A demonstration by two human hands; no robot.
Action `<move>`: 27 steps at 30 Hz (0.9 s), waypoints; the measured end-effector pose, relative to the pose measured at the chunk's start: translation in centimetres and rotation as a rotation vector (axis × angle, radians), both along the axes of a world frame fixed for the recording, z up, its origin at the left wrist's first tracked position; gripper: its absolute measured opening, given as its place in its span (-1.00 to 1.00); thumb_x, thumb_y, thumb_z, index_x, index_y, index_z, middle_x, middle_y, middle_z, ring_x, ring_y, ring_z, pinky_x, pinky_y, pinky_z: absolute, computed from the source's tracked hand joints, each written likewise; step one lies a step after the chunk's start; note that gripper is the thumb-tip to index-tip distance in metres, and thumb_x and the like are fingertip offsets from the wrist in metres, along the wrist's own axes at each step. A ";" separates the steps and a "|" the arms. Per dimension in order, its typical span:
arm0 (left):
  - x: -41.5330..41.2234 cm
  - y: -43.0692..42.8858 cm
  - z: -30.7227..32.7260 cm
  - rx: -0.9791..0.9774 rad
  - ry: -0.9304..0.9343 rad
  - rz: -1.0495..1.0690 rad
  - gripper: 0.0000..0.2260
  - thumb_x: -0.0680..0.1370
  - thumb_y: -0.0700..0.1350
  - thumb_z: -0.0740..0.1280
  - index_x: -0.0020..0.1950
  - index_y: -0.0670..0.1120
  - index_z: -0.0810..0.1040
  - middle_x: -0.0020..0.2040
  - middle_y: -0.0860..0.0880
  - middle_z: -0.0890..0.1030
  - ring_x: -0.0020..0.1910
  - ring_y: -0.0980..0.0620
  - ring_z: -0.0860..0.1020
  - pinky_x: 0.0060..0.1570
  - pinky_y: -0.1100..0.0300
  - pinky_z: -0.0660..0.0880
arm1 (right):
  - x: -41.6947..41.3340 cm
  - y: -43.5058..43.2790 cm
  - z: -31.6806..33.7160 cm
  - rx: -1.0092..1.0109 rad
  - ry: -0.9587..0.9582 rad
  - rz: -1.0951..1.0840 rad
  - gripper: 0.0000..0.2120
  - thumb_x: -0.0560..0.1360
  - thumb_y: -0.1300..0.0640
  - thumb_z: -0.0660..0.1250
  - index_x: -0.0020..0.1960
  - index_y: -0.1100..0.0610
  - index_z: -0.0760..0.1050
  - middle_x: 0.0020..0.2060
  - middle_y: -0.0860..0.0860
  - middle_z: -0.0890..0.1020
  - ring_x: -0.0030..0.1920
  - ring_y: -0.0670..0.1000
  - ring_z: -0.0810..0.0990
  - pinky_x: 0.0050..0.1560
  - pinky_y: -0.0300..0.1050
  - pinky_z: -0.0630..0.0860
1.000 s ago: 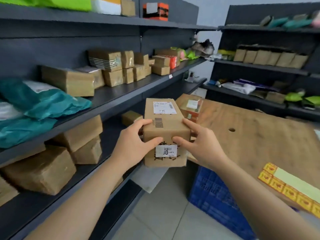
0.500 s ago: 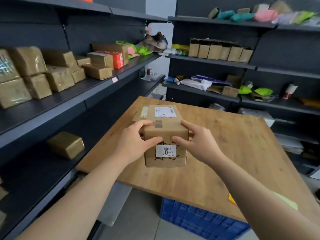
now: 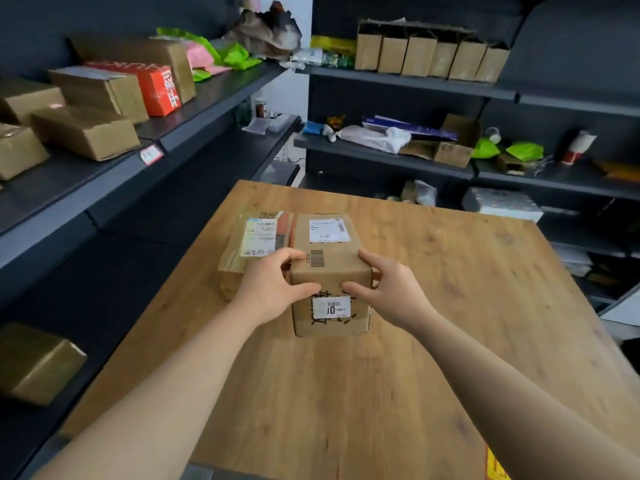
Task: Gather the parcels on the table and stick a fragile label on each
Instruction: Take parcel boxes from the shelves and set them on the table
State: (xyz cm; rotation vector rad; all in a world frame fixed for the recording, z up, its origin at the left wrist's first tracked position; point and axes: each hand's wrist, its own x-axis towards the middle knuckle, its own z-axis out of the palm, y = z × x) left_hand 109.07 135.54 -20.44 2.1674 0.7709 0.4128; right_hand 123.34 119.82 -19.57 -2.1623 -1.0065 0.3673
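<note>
cardboard parcel (image 3: 330, 271) gripped between left hand (image 3: 268, 289) and right hand (image 3: 391, 289); taped parcel (image 3: 249, 247) just beyond left hand, on wooden table (image 3: 450, 306).

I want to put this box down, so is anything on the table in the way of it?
Nothing visible blocks it. The left hand and right hand grip the box over the wooden table. The flat taped parcel lies close beside it on the left, not under it.

Up-left of the fingers (image 3: 291, 254), a red box (image 3: 162, 90) on dark shelving (image 3: 221, 88); beyond them, perhaps six paper bags (image 3: 419, 58).
</note>
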 end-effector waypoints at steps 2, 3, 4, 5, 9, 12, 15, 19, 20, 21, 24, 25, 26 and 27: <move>1.5 2.2 -1.2 0.006 0.032 -0.010 -0.41 0.29 0.09 0.56 0.28 0.09 0.47 0.20 0.12 0.53 0.11 0.11 0.51 0.12 0.14 0.48 | 1.1 1.9 -1.4 -0.018 0.033 -0.023 -0.28 0.40 -0.05 0.47 0.47 0.03 0.26 0.26 -0.05 0.53 0.19 -0.09 0.53 0.12 -0.14 0.55; 2.1 3.1 -1.8 0.014 0.050 -0.019 -0.41 0.29 0.10 0.55 0.28 0.09 0.47 0.21 0.11 0.53 0.11 0.10 0.51 0.10 0.15 0.47 | 1.6 2.7 -2.0 -0.030 0.049 -0.034 -0.28 0.39 -0.05 0.47 0.47 0.03 0.27 0.26 -0.05 0.54 0.20 -0.08 0.53 0.13 -0.12 0.55; 2.8 4.1 -2.5 0.020 0.066 -0.028 -0.40 0.29 0.11 0.55 0.29 0.09 0.47 0.20 0.11 0.53 0.11 0.10 0.50 0.08 0.17 0.46 | 2.1 3.5 -2.7 -0.038 0.065 -0.045 -0.28 0.39 -0.05 0.47 0.47 0.03 0.27 0.26 -0.04 0.54 0.20 -0.08 0.53 0.13 -0.10 0.55; 3.4 4.9 -3.0 0.025 0.084 -0.036 -0.40 0.29 0.11 0.55 0.29 0.10 0.46 0.20 0.11 0.53 0.10 0.09 0.50 0.06 0.18 0.45 | 2.5 4.2 -3.4 -0.043 0.079 -0.055 -0.28 0.39 -0.04 0.47 0.47 0.03 0.27 0.26 -0.04 0.54 0.20 -0.08 0.53 0.13 -0.10 0.55; 5.3 7.3 -5.2 0.064 0.155 -0.068 -0.38 0.28 0.12 0.55 0.30 0.12 0.45 0.20 0.07 0.53 0.13 0.06 0.48 0.09 0.13 0.45 | 3.6 6.4 -5.7 -0.078 0.079 -0.082 -0.28 0.39 0.00 0.49 0.47 0.05 0.28 0.23 -0.04 0.55 0.17 -0.07 0.53 0.15 -0.16 0.51; 6.1 7.9 -6.3 0.144 0.191 -0.097 -0.39 0.33 0.10 0.52 0.33 0.09 0.43 0.20 0.06 0.52 0.18 0.04 0.42 0.09 0.18 0.37 | 4.0 7.4 -6.9 -0.103 0.042 -0.083 -0.34 0.38 0.05 0.49 0.41 0.07 0.34 0.16 -0.02 0.58 0.13 -0.02 0.55 0.12 -0.14 0.51; 6.6 8.1 -7.2 0.211 0.214 -0.125 -0.42 0.36 0.07 0.51 0.34 0.04 0.43 0.24 0.06 0.51 0.22 0.03 0.39 0.08 0.20 0.30 | 4.2 8.1 -8.0 -0.133 0.017 -0.080 -0.36 0.37 0.04 0.49 0.39 0.06 0.36 0.15 -0.03 0.57 0.11 -0.03 0.53 0.12 -0.11 0.49; 7.0 8.4 -8.5 0.253 0.263 -0.163 -0.43 0.39 0.09 0.47 0.35 0.00 0.41 0.32 0.04 0.46 0.29 0.02 0.35 0.27 0.13 0.30 | 4.5 8.6 -9.3 -0.185 -0.010 -0.074 -0.39 0.36 0.05 0.47 0.36 0.11 0.38 0.18 0.00 0.53 0.15 0.02 0.50 0.15 -0.06 0.48; 7.0 8.4 -8.7 0.265 0.271 -0.168 -0.43 0.40 0.09 0.46 0.36 -0.01 0.41 0.34 0.03 0.45 0.30 0.02 0.34 0.29 0.13 0.29 | 4.5 8.6 -9.6 -0.202 -0.016 -0.068 -0.37 0.37 0.03 0.46 0.38 0.10 0.36 0.20 -0.01 0.52 0.16 0.02 0.50 0.16 -0.07 0.48; 7.0 8.4 -8.9 0.274 0.276 -0.171 -0.43 0.41 0.10 0.45 0.37 -0.02 0.41 0.35 0.03 0.43 0.31 0.02 0.33 0.31 0.12 0.28 | 4.5 8.6 -9.7 -0.219 -0.027 -0.061 -0.35 0.37 0.01 0.46 0.40 0.09 0.34 0.24 -0.02 0.50 0.17 0.01 0.50 0.17 -0.10 0.47; 6.7 8.3 -8.8 0.307 0.273 -0.171 -0.46 0.44 0.15 0.39 0.36 -0.01 0.42 0.34 0.04 0.42 0.31 0.03 0.31 0.30 0.14 0.27 | 4.7 8.4 -9.9 -0.258 -0.090 -0.038 -0.34 0.39 -0.08 0.42 0.42 0.05 0.31 0.37 -0.03 0.39 0.29 0.03 0.44 0.21 -0.11 0.44; 6.6 8.3 -8.7 0.324 0.272 -0.165 -0.48 0.46 0.17 0.36 0.36 -0.01 0.43 0.34 0.05 0.42 0.31 0.03 0.31 0.29 0.14 0.26 | 4.7 8.4 -9.9 -0.264 -0.119 -0.029 -0.34 0.39 -0.13 0.40 0.42 0.04 0.32 0.41 -0.02 0.34 0.33 0.04 0.40 0.25 -0.07 0.43; 6.5 8.1 -8.4 0.345 0.267 -0.156 -0.50 0.48 0.18 0.33 0.36 -0.01 0.43 0.34 0.05 0.42 0.31 0.03 0.31 0.29 0.14 0.26 | 4.8 8.3 -9.7 -0.261 -0.152 -0.018 -0.34 0.40 -0.17 0.38 0.42 0.04 0.32 0.44 -0.01 0.31 0.37 0.04 0.36 0.28 -0.04 0.41; 6.3 8.0 -8.0 0.371 0.263 -0.144 -0.52 0.50 0.17 0.30 0.36 -0.02 0.43 0.34 0.04 0.43 0.31 0.02 0.32 0.29 0.13 0.27 | 4.9 8.3 -9.5 -0.257 -0.189 -0.001 -0.35 0.42 -0.20 0.34 0.42 0.04 0.33 0.45 0.00 0.30 0.40 0.05 0.33 0.32 -0.02 0.38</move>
